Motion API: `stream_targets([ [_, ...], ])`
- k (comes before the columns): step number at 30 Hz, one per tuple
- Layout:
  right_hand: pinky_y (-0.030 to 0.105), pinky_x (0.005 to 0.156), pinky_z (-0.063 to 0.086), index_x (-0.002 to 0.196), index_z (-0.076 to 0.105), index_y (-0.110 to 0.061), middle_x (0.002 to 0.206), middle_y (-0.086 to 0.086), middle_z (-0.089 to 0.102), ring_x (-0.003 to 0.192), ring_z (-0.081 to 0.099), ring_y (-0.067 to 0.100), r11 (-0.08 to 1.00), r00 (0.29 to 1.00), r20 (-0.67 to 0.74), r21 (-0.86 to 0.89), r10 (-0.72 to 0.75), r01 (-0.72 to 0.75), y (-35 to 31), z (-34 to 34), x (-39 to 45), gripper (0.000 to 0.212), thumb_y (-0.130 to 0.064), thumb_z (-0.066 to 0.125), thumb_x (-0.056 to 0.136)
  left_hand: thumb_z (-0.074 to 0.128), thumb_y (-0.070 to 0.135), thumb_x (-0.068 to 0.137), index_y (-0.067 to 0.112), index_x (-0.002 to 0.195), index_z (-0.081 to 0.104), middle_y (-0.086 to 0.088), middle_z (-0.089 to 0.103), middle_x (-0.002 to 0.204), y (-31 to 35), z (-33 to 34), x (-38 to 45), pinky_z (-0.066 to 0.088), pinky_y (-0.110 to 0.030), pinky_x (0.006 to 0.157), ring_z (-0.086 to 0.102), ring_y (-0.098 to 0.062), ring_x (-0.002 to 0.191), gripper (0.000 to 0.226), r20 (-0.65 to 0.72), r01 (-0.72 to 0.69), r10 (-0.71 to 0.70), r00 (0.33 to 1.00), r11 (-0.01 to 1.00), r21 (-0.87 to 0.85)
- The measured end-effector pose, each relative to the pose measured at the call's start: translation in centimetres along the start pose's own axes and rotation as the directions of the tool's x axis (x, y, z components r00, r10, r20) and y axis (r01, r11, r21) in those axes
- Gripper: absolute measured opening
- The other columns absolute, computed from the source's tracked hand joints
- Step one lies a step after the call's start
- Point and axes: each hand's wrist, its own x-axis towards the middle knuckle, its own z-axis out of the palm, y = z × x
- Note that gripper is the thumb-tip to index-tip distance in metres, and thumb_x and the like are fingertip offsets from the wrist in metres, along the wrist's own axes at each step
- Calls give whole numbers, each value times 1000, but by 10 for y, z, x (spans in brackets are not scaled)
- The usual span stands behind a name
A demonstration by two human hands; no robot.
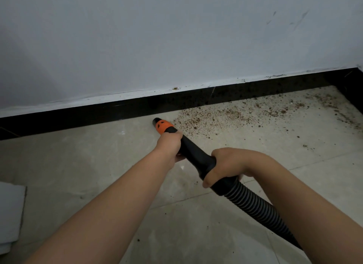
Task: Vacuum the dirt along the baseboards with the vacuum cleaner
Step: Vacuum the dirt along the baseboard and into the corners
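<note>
Centrally, the left hand (170,144) grips the black vacuum wand (193,152) behind its orange collar (163,126); the right hand (228,165) grips it where the ribbed hose (253,204) starts. Dirt (235,114) lies right of the nozzle along the baseboard (98,114).

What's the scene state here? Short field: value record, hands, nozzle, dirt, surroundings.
left hand: grips the black vacuum wand just behind its orange collar
right hand: grips the wand's rear end, where the black ribbed hose joins
nozzle tip: low near the glossy black baseboard; contact cannot be told
brown crumbly dirt: scattered right of the tip, along the baseboard
beige tiled floor: mostly clean left of the tip
white wall: scuffed at upper right
</note>
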Motion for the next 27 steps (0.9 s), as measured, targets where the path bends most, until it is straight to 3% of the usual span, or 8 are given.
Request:
stream_targets([
  [7,33,71,58,96,57,-15,94,4,66,83,67,19,997,996,90,76,-28,21,22,5,-2,32,-21,77,72,47,23,97,9,109,40,-16,51,120,-14,-1,-9,49,-38,76,54,-31,107,20,55,105,-103,993,993,-49],
  [13,31,69,56,91,60,-17,88,3,67,83,67,19,980,991,114,192,-65,42,33,9,0,22,-17,75,75,48,23,97,4,122,40,-16,51,121,-13,3,-13,48,-37,74,54,-32,110,32,67,110,-109,992,994,-13],
  [19,31,68,56,92,60,-16,85,2,67,81,67,19,985,994,87,164,-63,48,36,1,-9,28,-24,77,71,50,25,96,4,124,40,-16,50,123,-12,13,-14,48,-37,73,53,-32,110,37,101,115,-114,988,993,-6],
  [24,29,67,54,98,56,-15,89,0,64,80,64,16,985,996,34,158,-81,74,23,5,-4,31,-24,74,75,50,29,95,6,122,41,-16,49,126,-11,9,-5,51,-38,75,52,-33,111,36,-9,48,-48,999,999,-11],
  [27,27,67,50,90,47,-20,89,-2,57,78,58,12,980,990,-25,138,-141,143,9,11,2,33,-27,75,74,50,31,95,6,130,37,-13,52,119,-12,-8,-3,49,-35,72,54,-26,97,44,-89,-92,91,992,996,-2],
])
